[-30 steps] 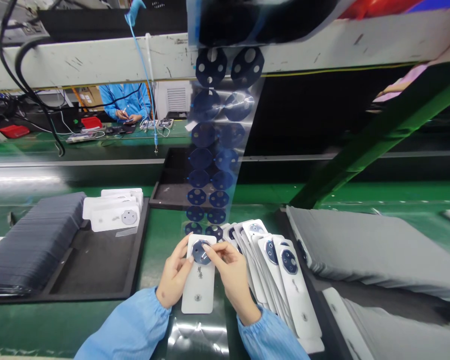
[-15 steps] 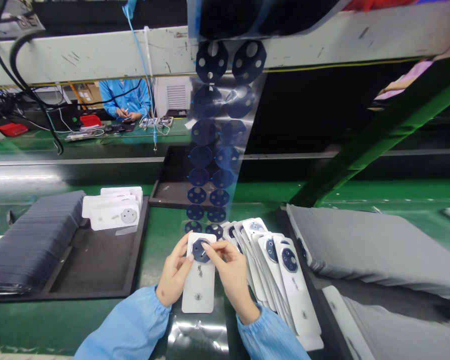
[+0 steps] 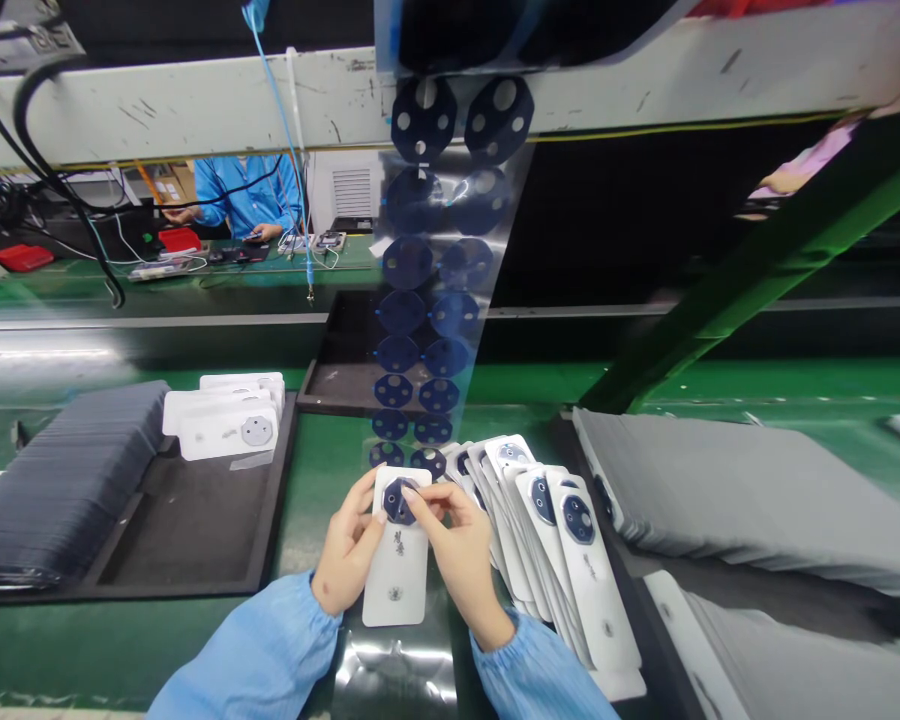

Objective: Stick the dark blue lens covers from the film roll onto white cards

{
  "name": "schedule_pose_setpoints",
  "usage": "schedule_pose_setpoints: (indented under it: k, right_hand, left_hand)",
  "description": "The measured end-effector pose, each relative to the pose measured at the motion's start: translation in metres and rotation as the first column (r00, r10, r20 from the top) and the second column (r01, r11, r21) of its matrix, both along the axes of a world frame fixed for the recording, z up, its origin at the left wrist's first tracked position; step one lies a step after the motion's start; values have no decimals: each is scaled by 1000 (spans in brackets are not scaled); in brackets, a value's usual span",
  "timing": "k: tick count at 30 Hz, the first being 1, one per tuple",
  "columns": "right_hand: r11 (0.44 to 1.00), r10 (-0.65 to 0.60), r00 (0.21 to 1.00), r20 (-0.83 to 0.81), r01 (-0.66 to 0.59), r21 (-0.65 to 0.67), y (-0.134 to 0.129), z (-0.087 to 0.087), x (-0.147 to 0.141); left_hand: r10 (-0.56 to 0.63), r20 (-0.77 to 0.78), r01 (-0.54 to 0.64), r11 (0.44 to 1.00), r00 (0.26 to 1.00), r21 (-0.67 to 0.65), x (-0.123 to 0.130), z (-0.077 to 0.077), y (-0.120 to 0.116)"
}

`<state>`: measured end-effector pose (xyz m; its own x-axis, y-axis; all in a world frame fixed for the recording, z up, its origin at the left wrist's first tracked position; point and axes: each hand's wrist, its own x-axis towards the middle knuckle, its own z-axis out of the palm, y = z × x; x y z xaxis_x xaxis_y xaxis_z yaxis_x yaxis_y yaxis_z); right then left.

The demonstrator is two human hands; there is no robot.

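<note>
A white phone back cover with small dark print stands near the middle front, held along its left edge by my left hand, thumb on its face. At its upper end lies a dark blue octagonal sticker with round holes, over the camera area. My right hand is closed, thumb and index finger pinched at the sticker's right side. Behind the cover hangs a clear strip of paired dark stickers. Right of my right hand, several white covers with dark stickers lie fanned out.
On the left, a black tray holds a row of thin dark sheets and several white covers. Grey-wrapped stacks fill the right side. A green post slants there. Across the bench, a person in blue sits working.
The held cover and my right fingers have shifted very slightly left; the pinch at the sticker stays. Across the bench, the person's one hand has moved out to the left.
</note>
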<state>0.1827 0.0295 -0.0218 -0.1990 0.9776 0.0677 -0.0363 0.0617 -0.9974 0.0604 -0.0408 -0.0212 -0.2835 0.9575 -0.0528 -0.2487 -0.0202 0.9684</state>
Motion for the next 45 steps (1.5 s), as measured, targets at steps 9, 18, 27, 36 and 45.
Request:
schedule_pose_setpoints:
  k: [9, 18, 27, 36, 45]
  right_hand:
    - [936, -57, 990, 131, 7, 352, -6, 0, -2]
    - [827, -166, 950, 266, -13, 562, -12, -6, -6]
    - [963, 87, 988, 127, -116, 242, -13, -10, -7]
    - [949, 262, 960, -97, -275, -156, -10, -5, -3]
    - [948, 313, 949, -29, -314, -52, -1, -2, 0]
  left_hand:
    - [105, 4, -105, 994, 994, -20, 6, 4, 2]
    - [198, 85, -197, 980, 977, -21, 3, 7, 2]
    - [211, 145, -212, 977, 967, -11, 4, 8, 5]
    - [210, 110, -203, 976, 971, -71, 2, 4, 6]
    - [53, 32, -53, 998, 998, 23, 0, 2, 3]
